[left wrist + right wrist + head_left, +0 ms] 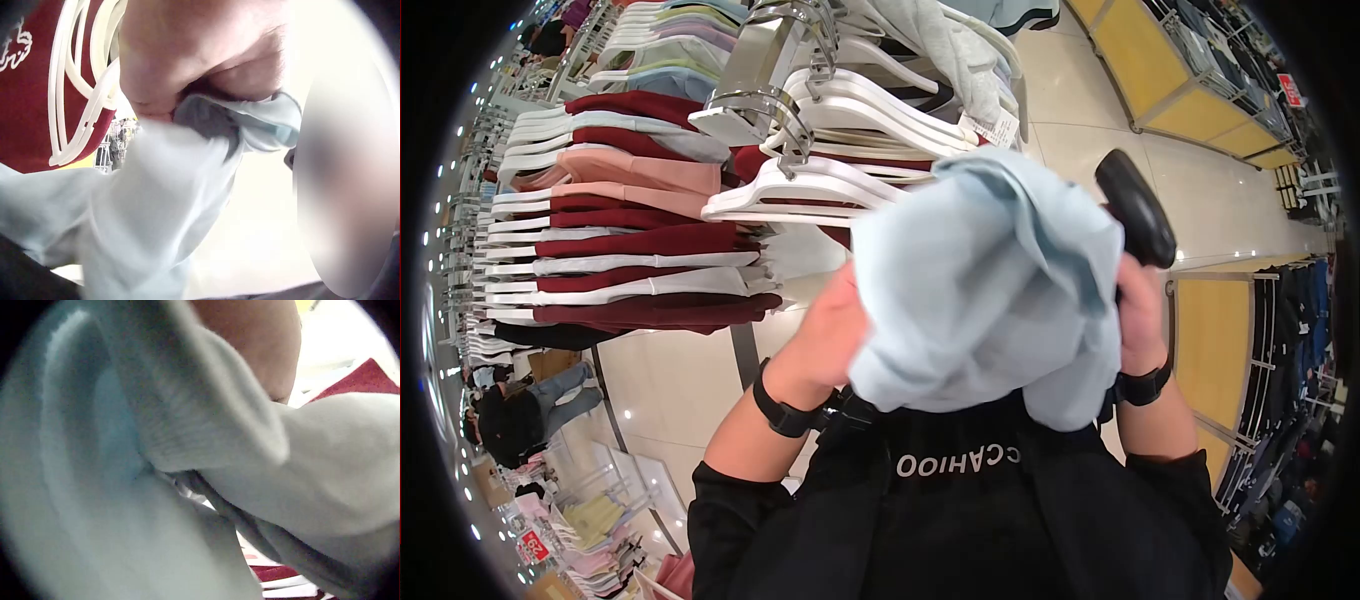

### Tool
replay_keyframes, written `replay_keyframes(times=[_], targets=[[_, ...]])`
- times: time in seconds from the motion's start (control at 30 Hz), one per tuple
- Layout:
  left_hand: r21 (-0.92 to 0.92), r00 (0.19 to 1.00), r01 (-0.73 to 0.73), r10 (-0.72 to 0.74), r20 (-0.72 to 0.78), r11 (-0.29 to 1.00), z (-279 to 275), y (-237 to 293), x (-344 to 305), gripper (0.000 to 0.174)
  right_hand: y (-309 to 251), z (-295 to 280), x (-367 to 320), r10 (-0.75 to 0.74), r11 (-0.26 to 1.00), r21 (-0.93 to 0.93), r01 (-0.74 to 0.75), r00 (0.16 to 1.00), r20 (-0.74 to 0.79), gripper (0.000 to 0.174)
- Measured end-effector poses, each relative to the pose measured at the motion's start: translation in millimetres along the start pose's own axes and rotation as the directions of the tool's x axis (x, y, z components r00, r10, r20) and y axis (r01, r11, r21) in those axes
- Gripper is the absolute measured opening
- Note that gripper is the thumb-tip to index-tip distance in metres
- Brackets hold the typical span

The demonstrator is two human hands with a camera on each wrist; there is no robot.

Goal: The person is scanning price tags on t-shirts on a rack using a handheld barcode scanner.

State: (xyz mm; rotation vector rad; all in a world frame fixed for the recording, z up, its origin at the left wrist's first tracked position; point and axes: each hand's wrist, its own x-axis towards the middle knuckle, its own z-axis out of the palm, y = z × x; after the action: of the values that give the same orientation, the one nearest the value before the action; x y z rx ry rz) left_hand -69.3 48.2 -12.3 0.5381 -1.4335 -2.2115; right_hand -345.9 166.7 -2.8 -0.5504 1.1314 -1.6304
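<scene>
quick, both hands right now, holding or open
Left hand: closed on the pale blue garment.
Right hand: at the garment, fingers mostly hidden; grip can't be told.

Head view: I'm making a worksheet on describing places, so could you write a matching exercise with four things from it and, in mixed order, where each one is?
Things
1. Light blue garment
2. White hangers
3. Black wristbands
4. Black rounded object

Places
A. Around the wrists
B. Just above the right hand in the picture
C. Between the left hand and the right hand
D. Hanging from a metal rail

Right pairs: 1-C, 2-D, 3-A, 4-B
</scene>
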Motion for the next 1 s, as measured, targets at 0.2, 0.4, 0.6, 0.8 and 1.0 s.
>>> replay_keyframes(times=[0.2,0.4,0.6,0.8,1.0], targets=[[-0.509,0.969,-0.014,-0.115,-0.221,0.861,-2.2,-1.3,7.6,0.052,18.4,-9.6,-14.8,0.015,0.979,-0.205,0.003,0.996,0.082,0.065],[-0.602,0.99,-0.081,-0.006,-0.141,0.794,8.4,8.3,33.1,0.065,23.6,-27.3,-21.9,0.095,0.995,-0.052,-0.091,0.992,0.08,0.059],[-0.634,0.967,-0.186,0.256,0.019,0.751,-6.8,-9.0,13.0,0.105,25.7,-38.1,-20.5,0.08,0.997,-0.017,-0.079,0.996,0.03,0.06],[-0.237,1.0,-0.001,-0.001,-0.008,0.971,7.1,9.3,20.7,0.066,31.5,-54.6,-24.1,0.084,0.9,-0.433,0.056,0.951,0.297,0.068],[-0.013,0.988,0.142,-0.141,0.063,0.99,17.6,20.6,32.7,0.061,-4.9,-41.9,-4.2,0.09,0.591,-0.726,0.351,0.866,0.492,0.052]])
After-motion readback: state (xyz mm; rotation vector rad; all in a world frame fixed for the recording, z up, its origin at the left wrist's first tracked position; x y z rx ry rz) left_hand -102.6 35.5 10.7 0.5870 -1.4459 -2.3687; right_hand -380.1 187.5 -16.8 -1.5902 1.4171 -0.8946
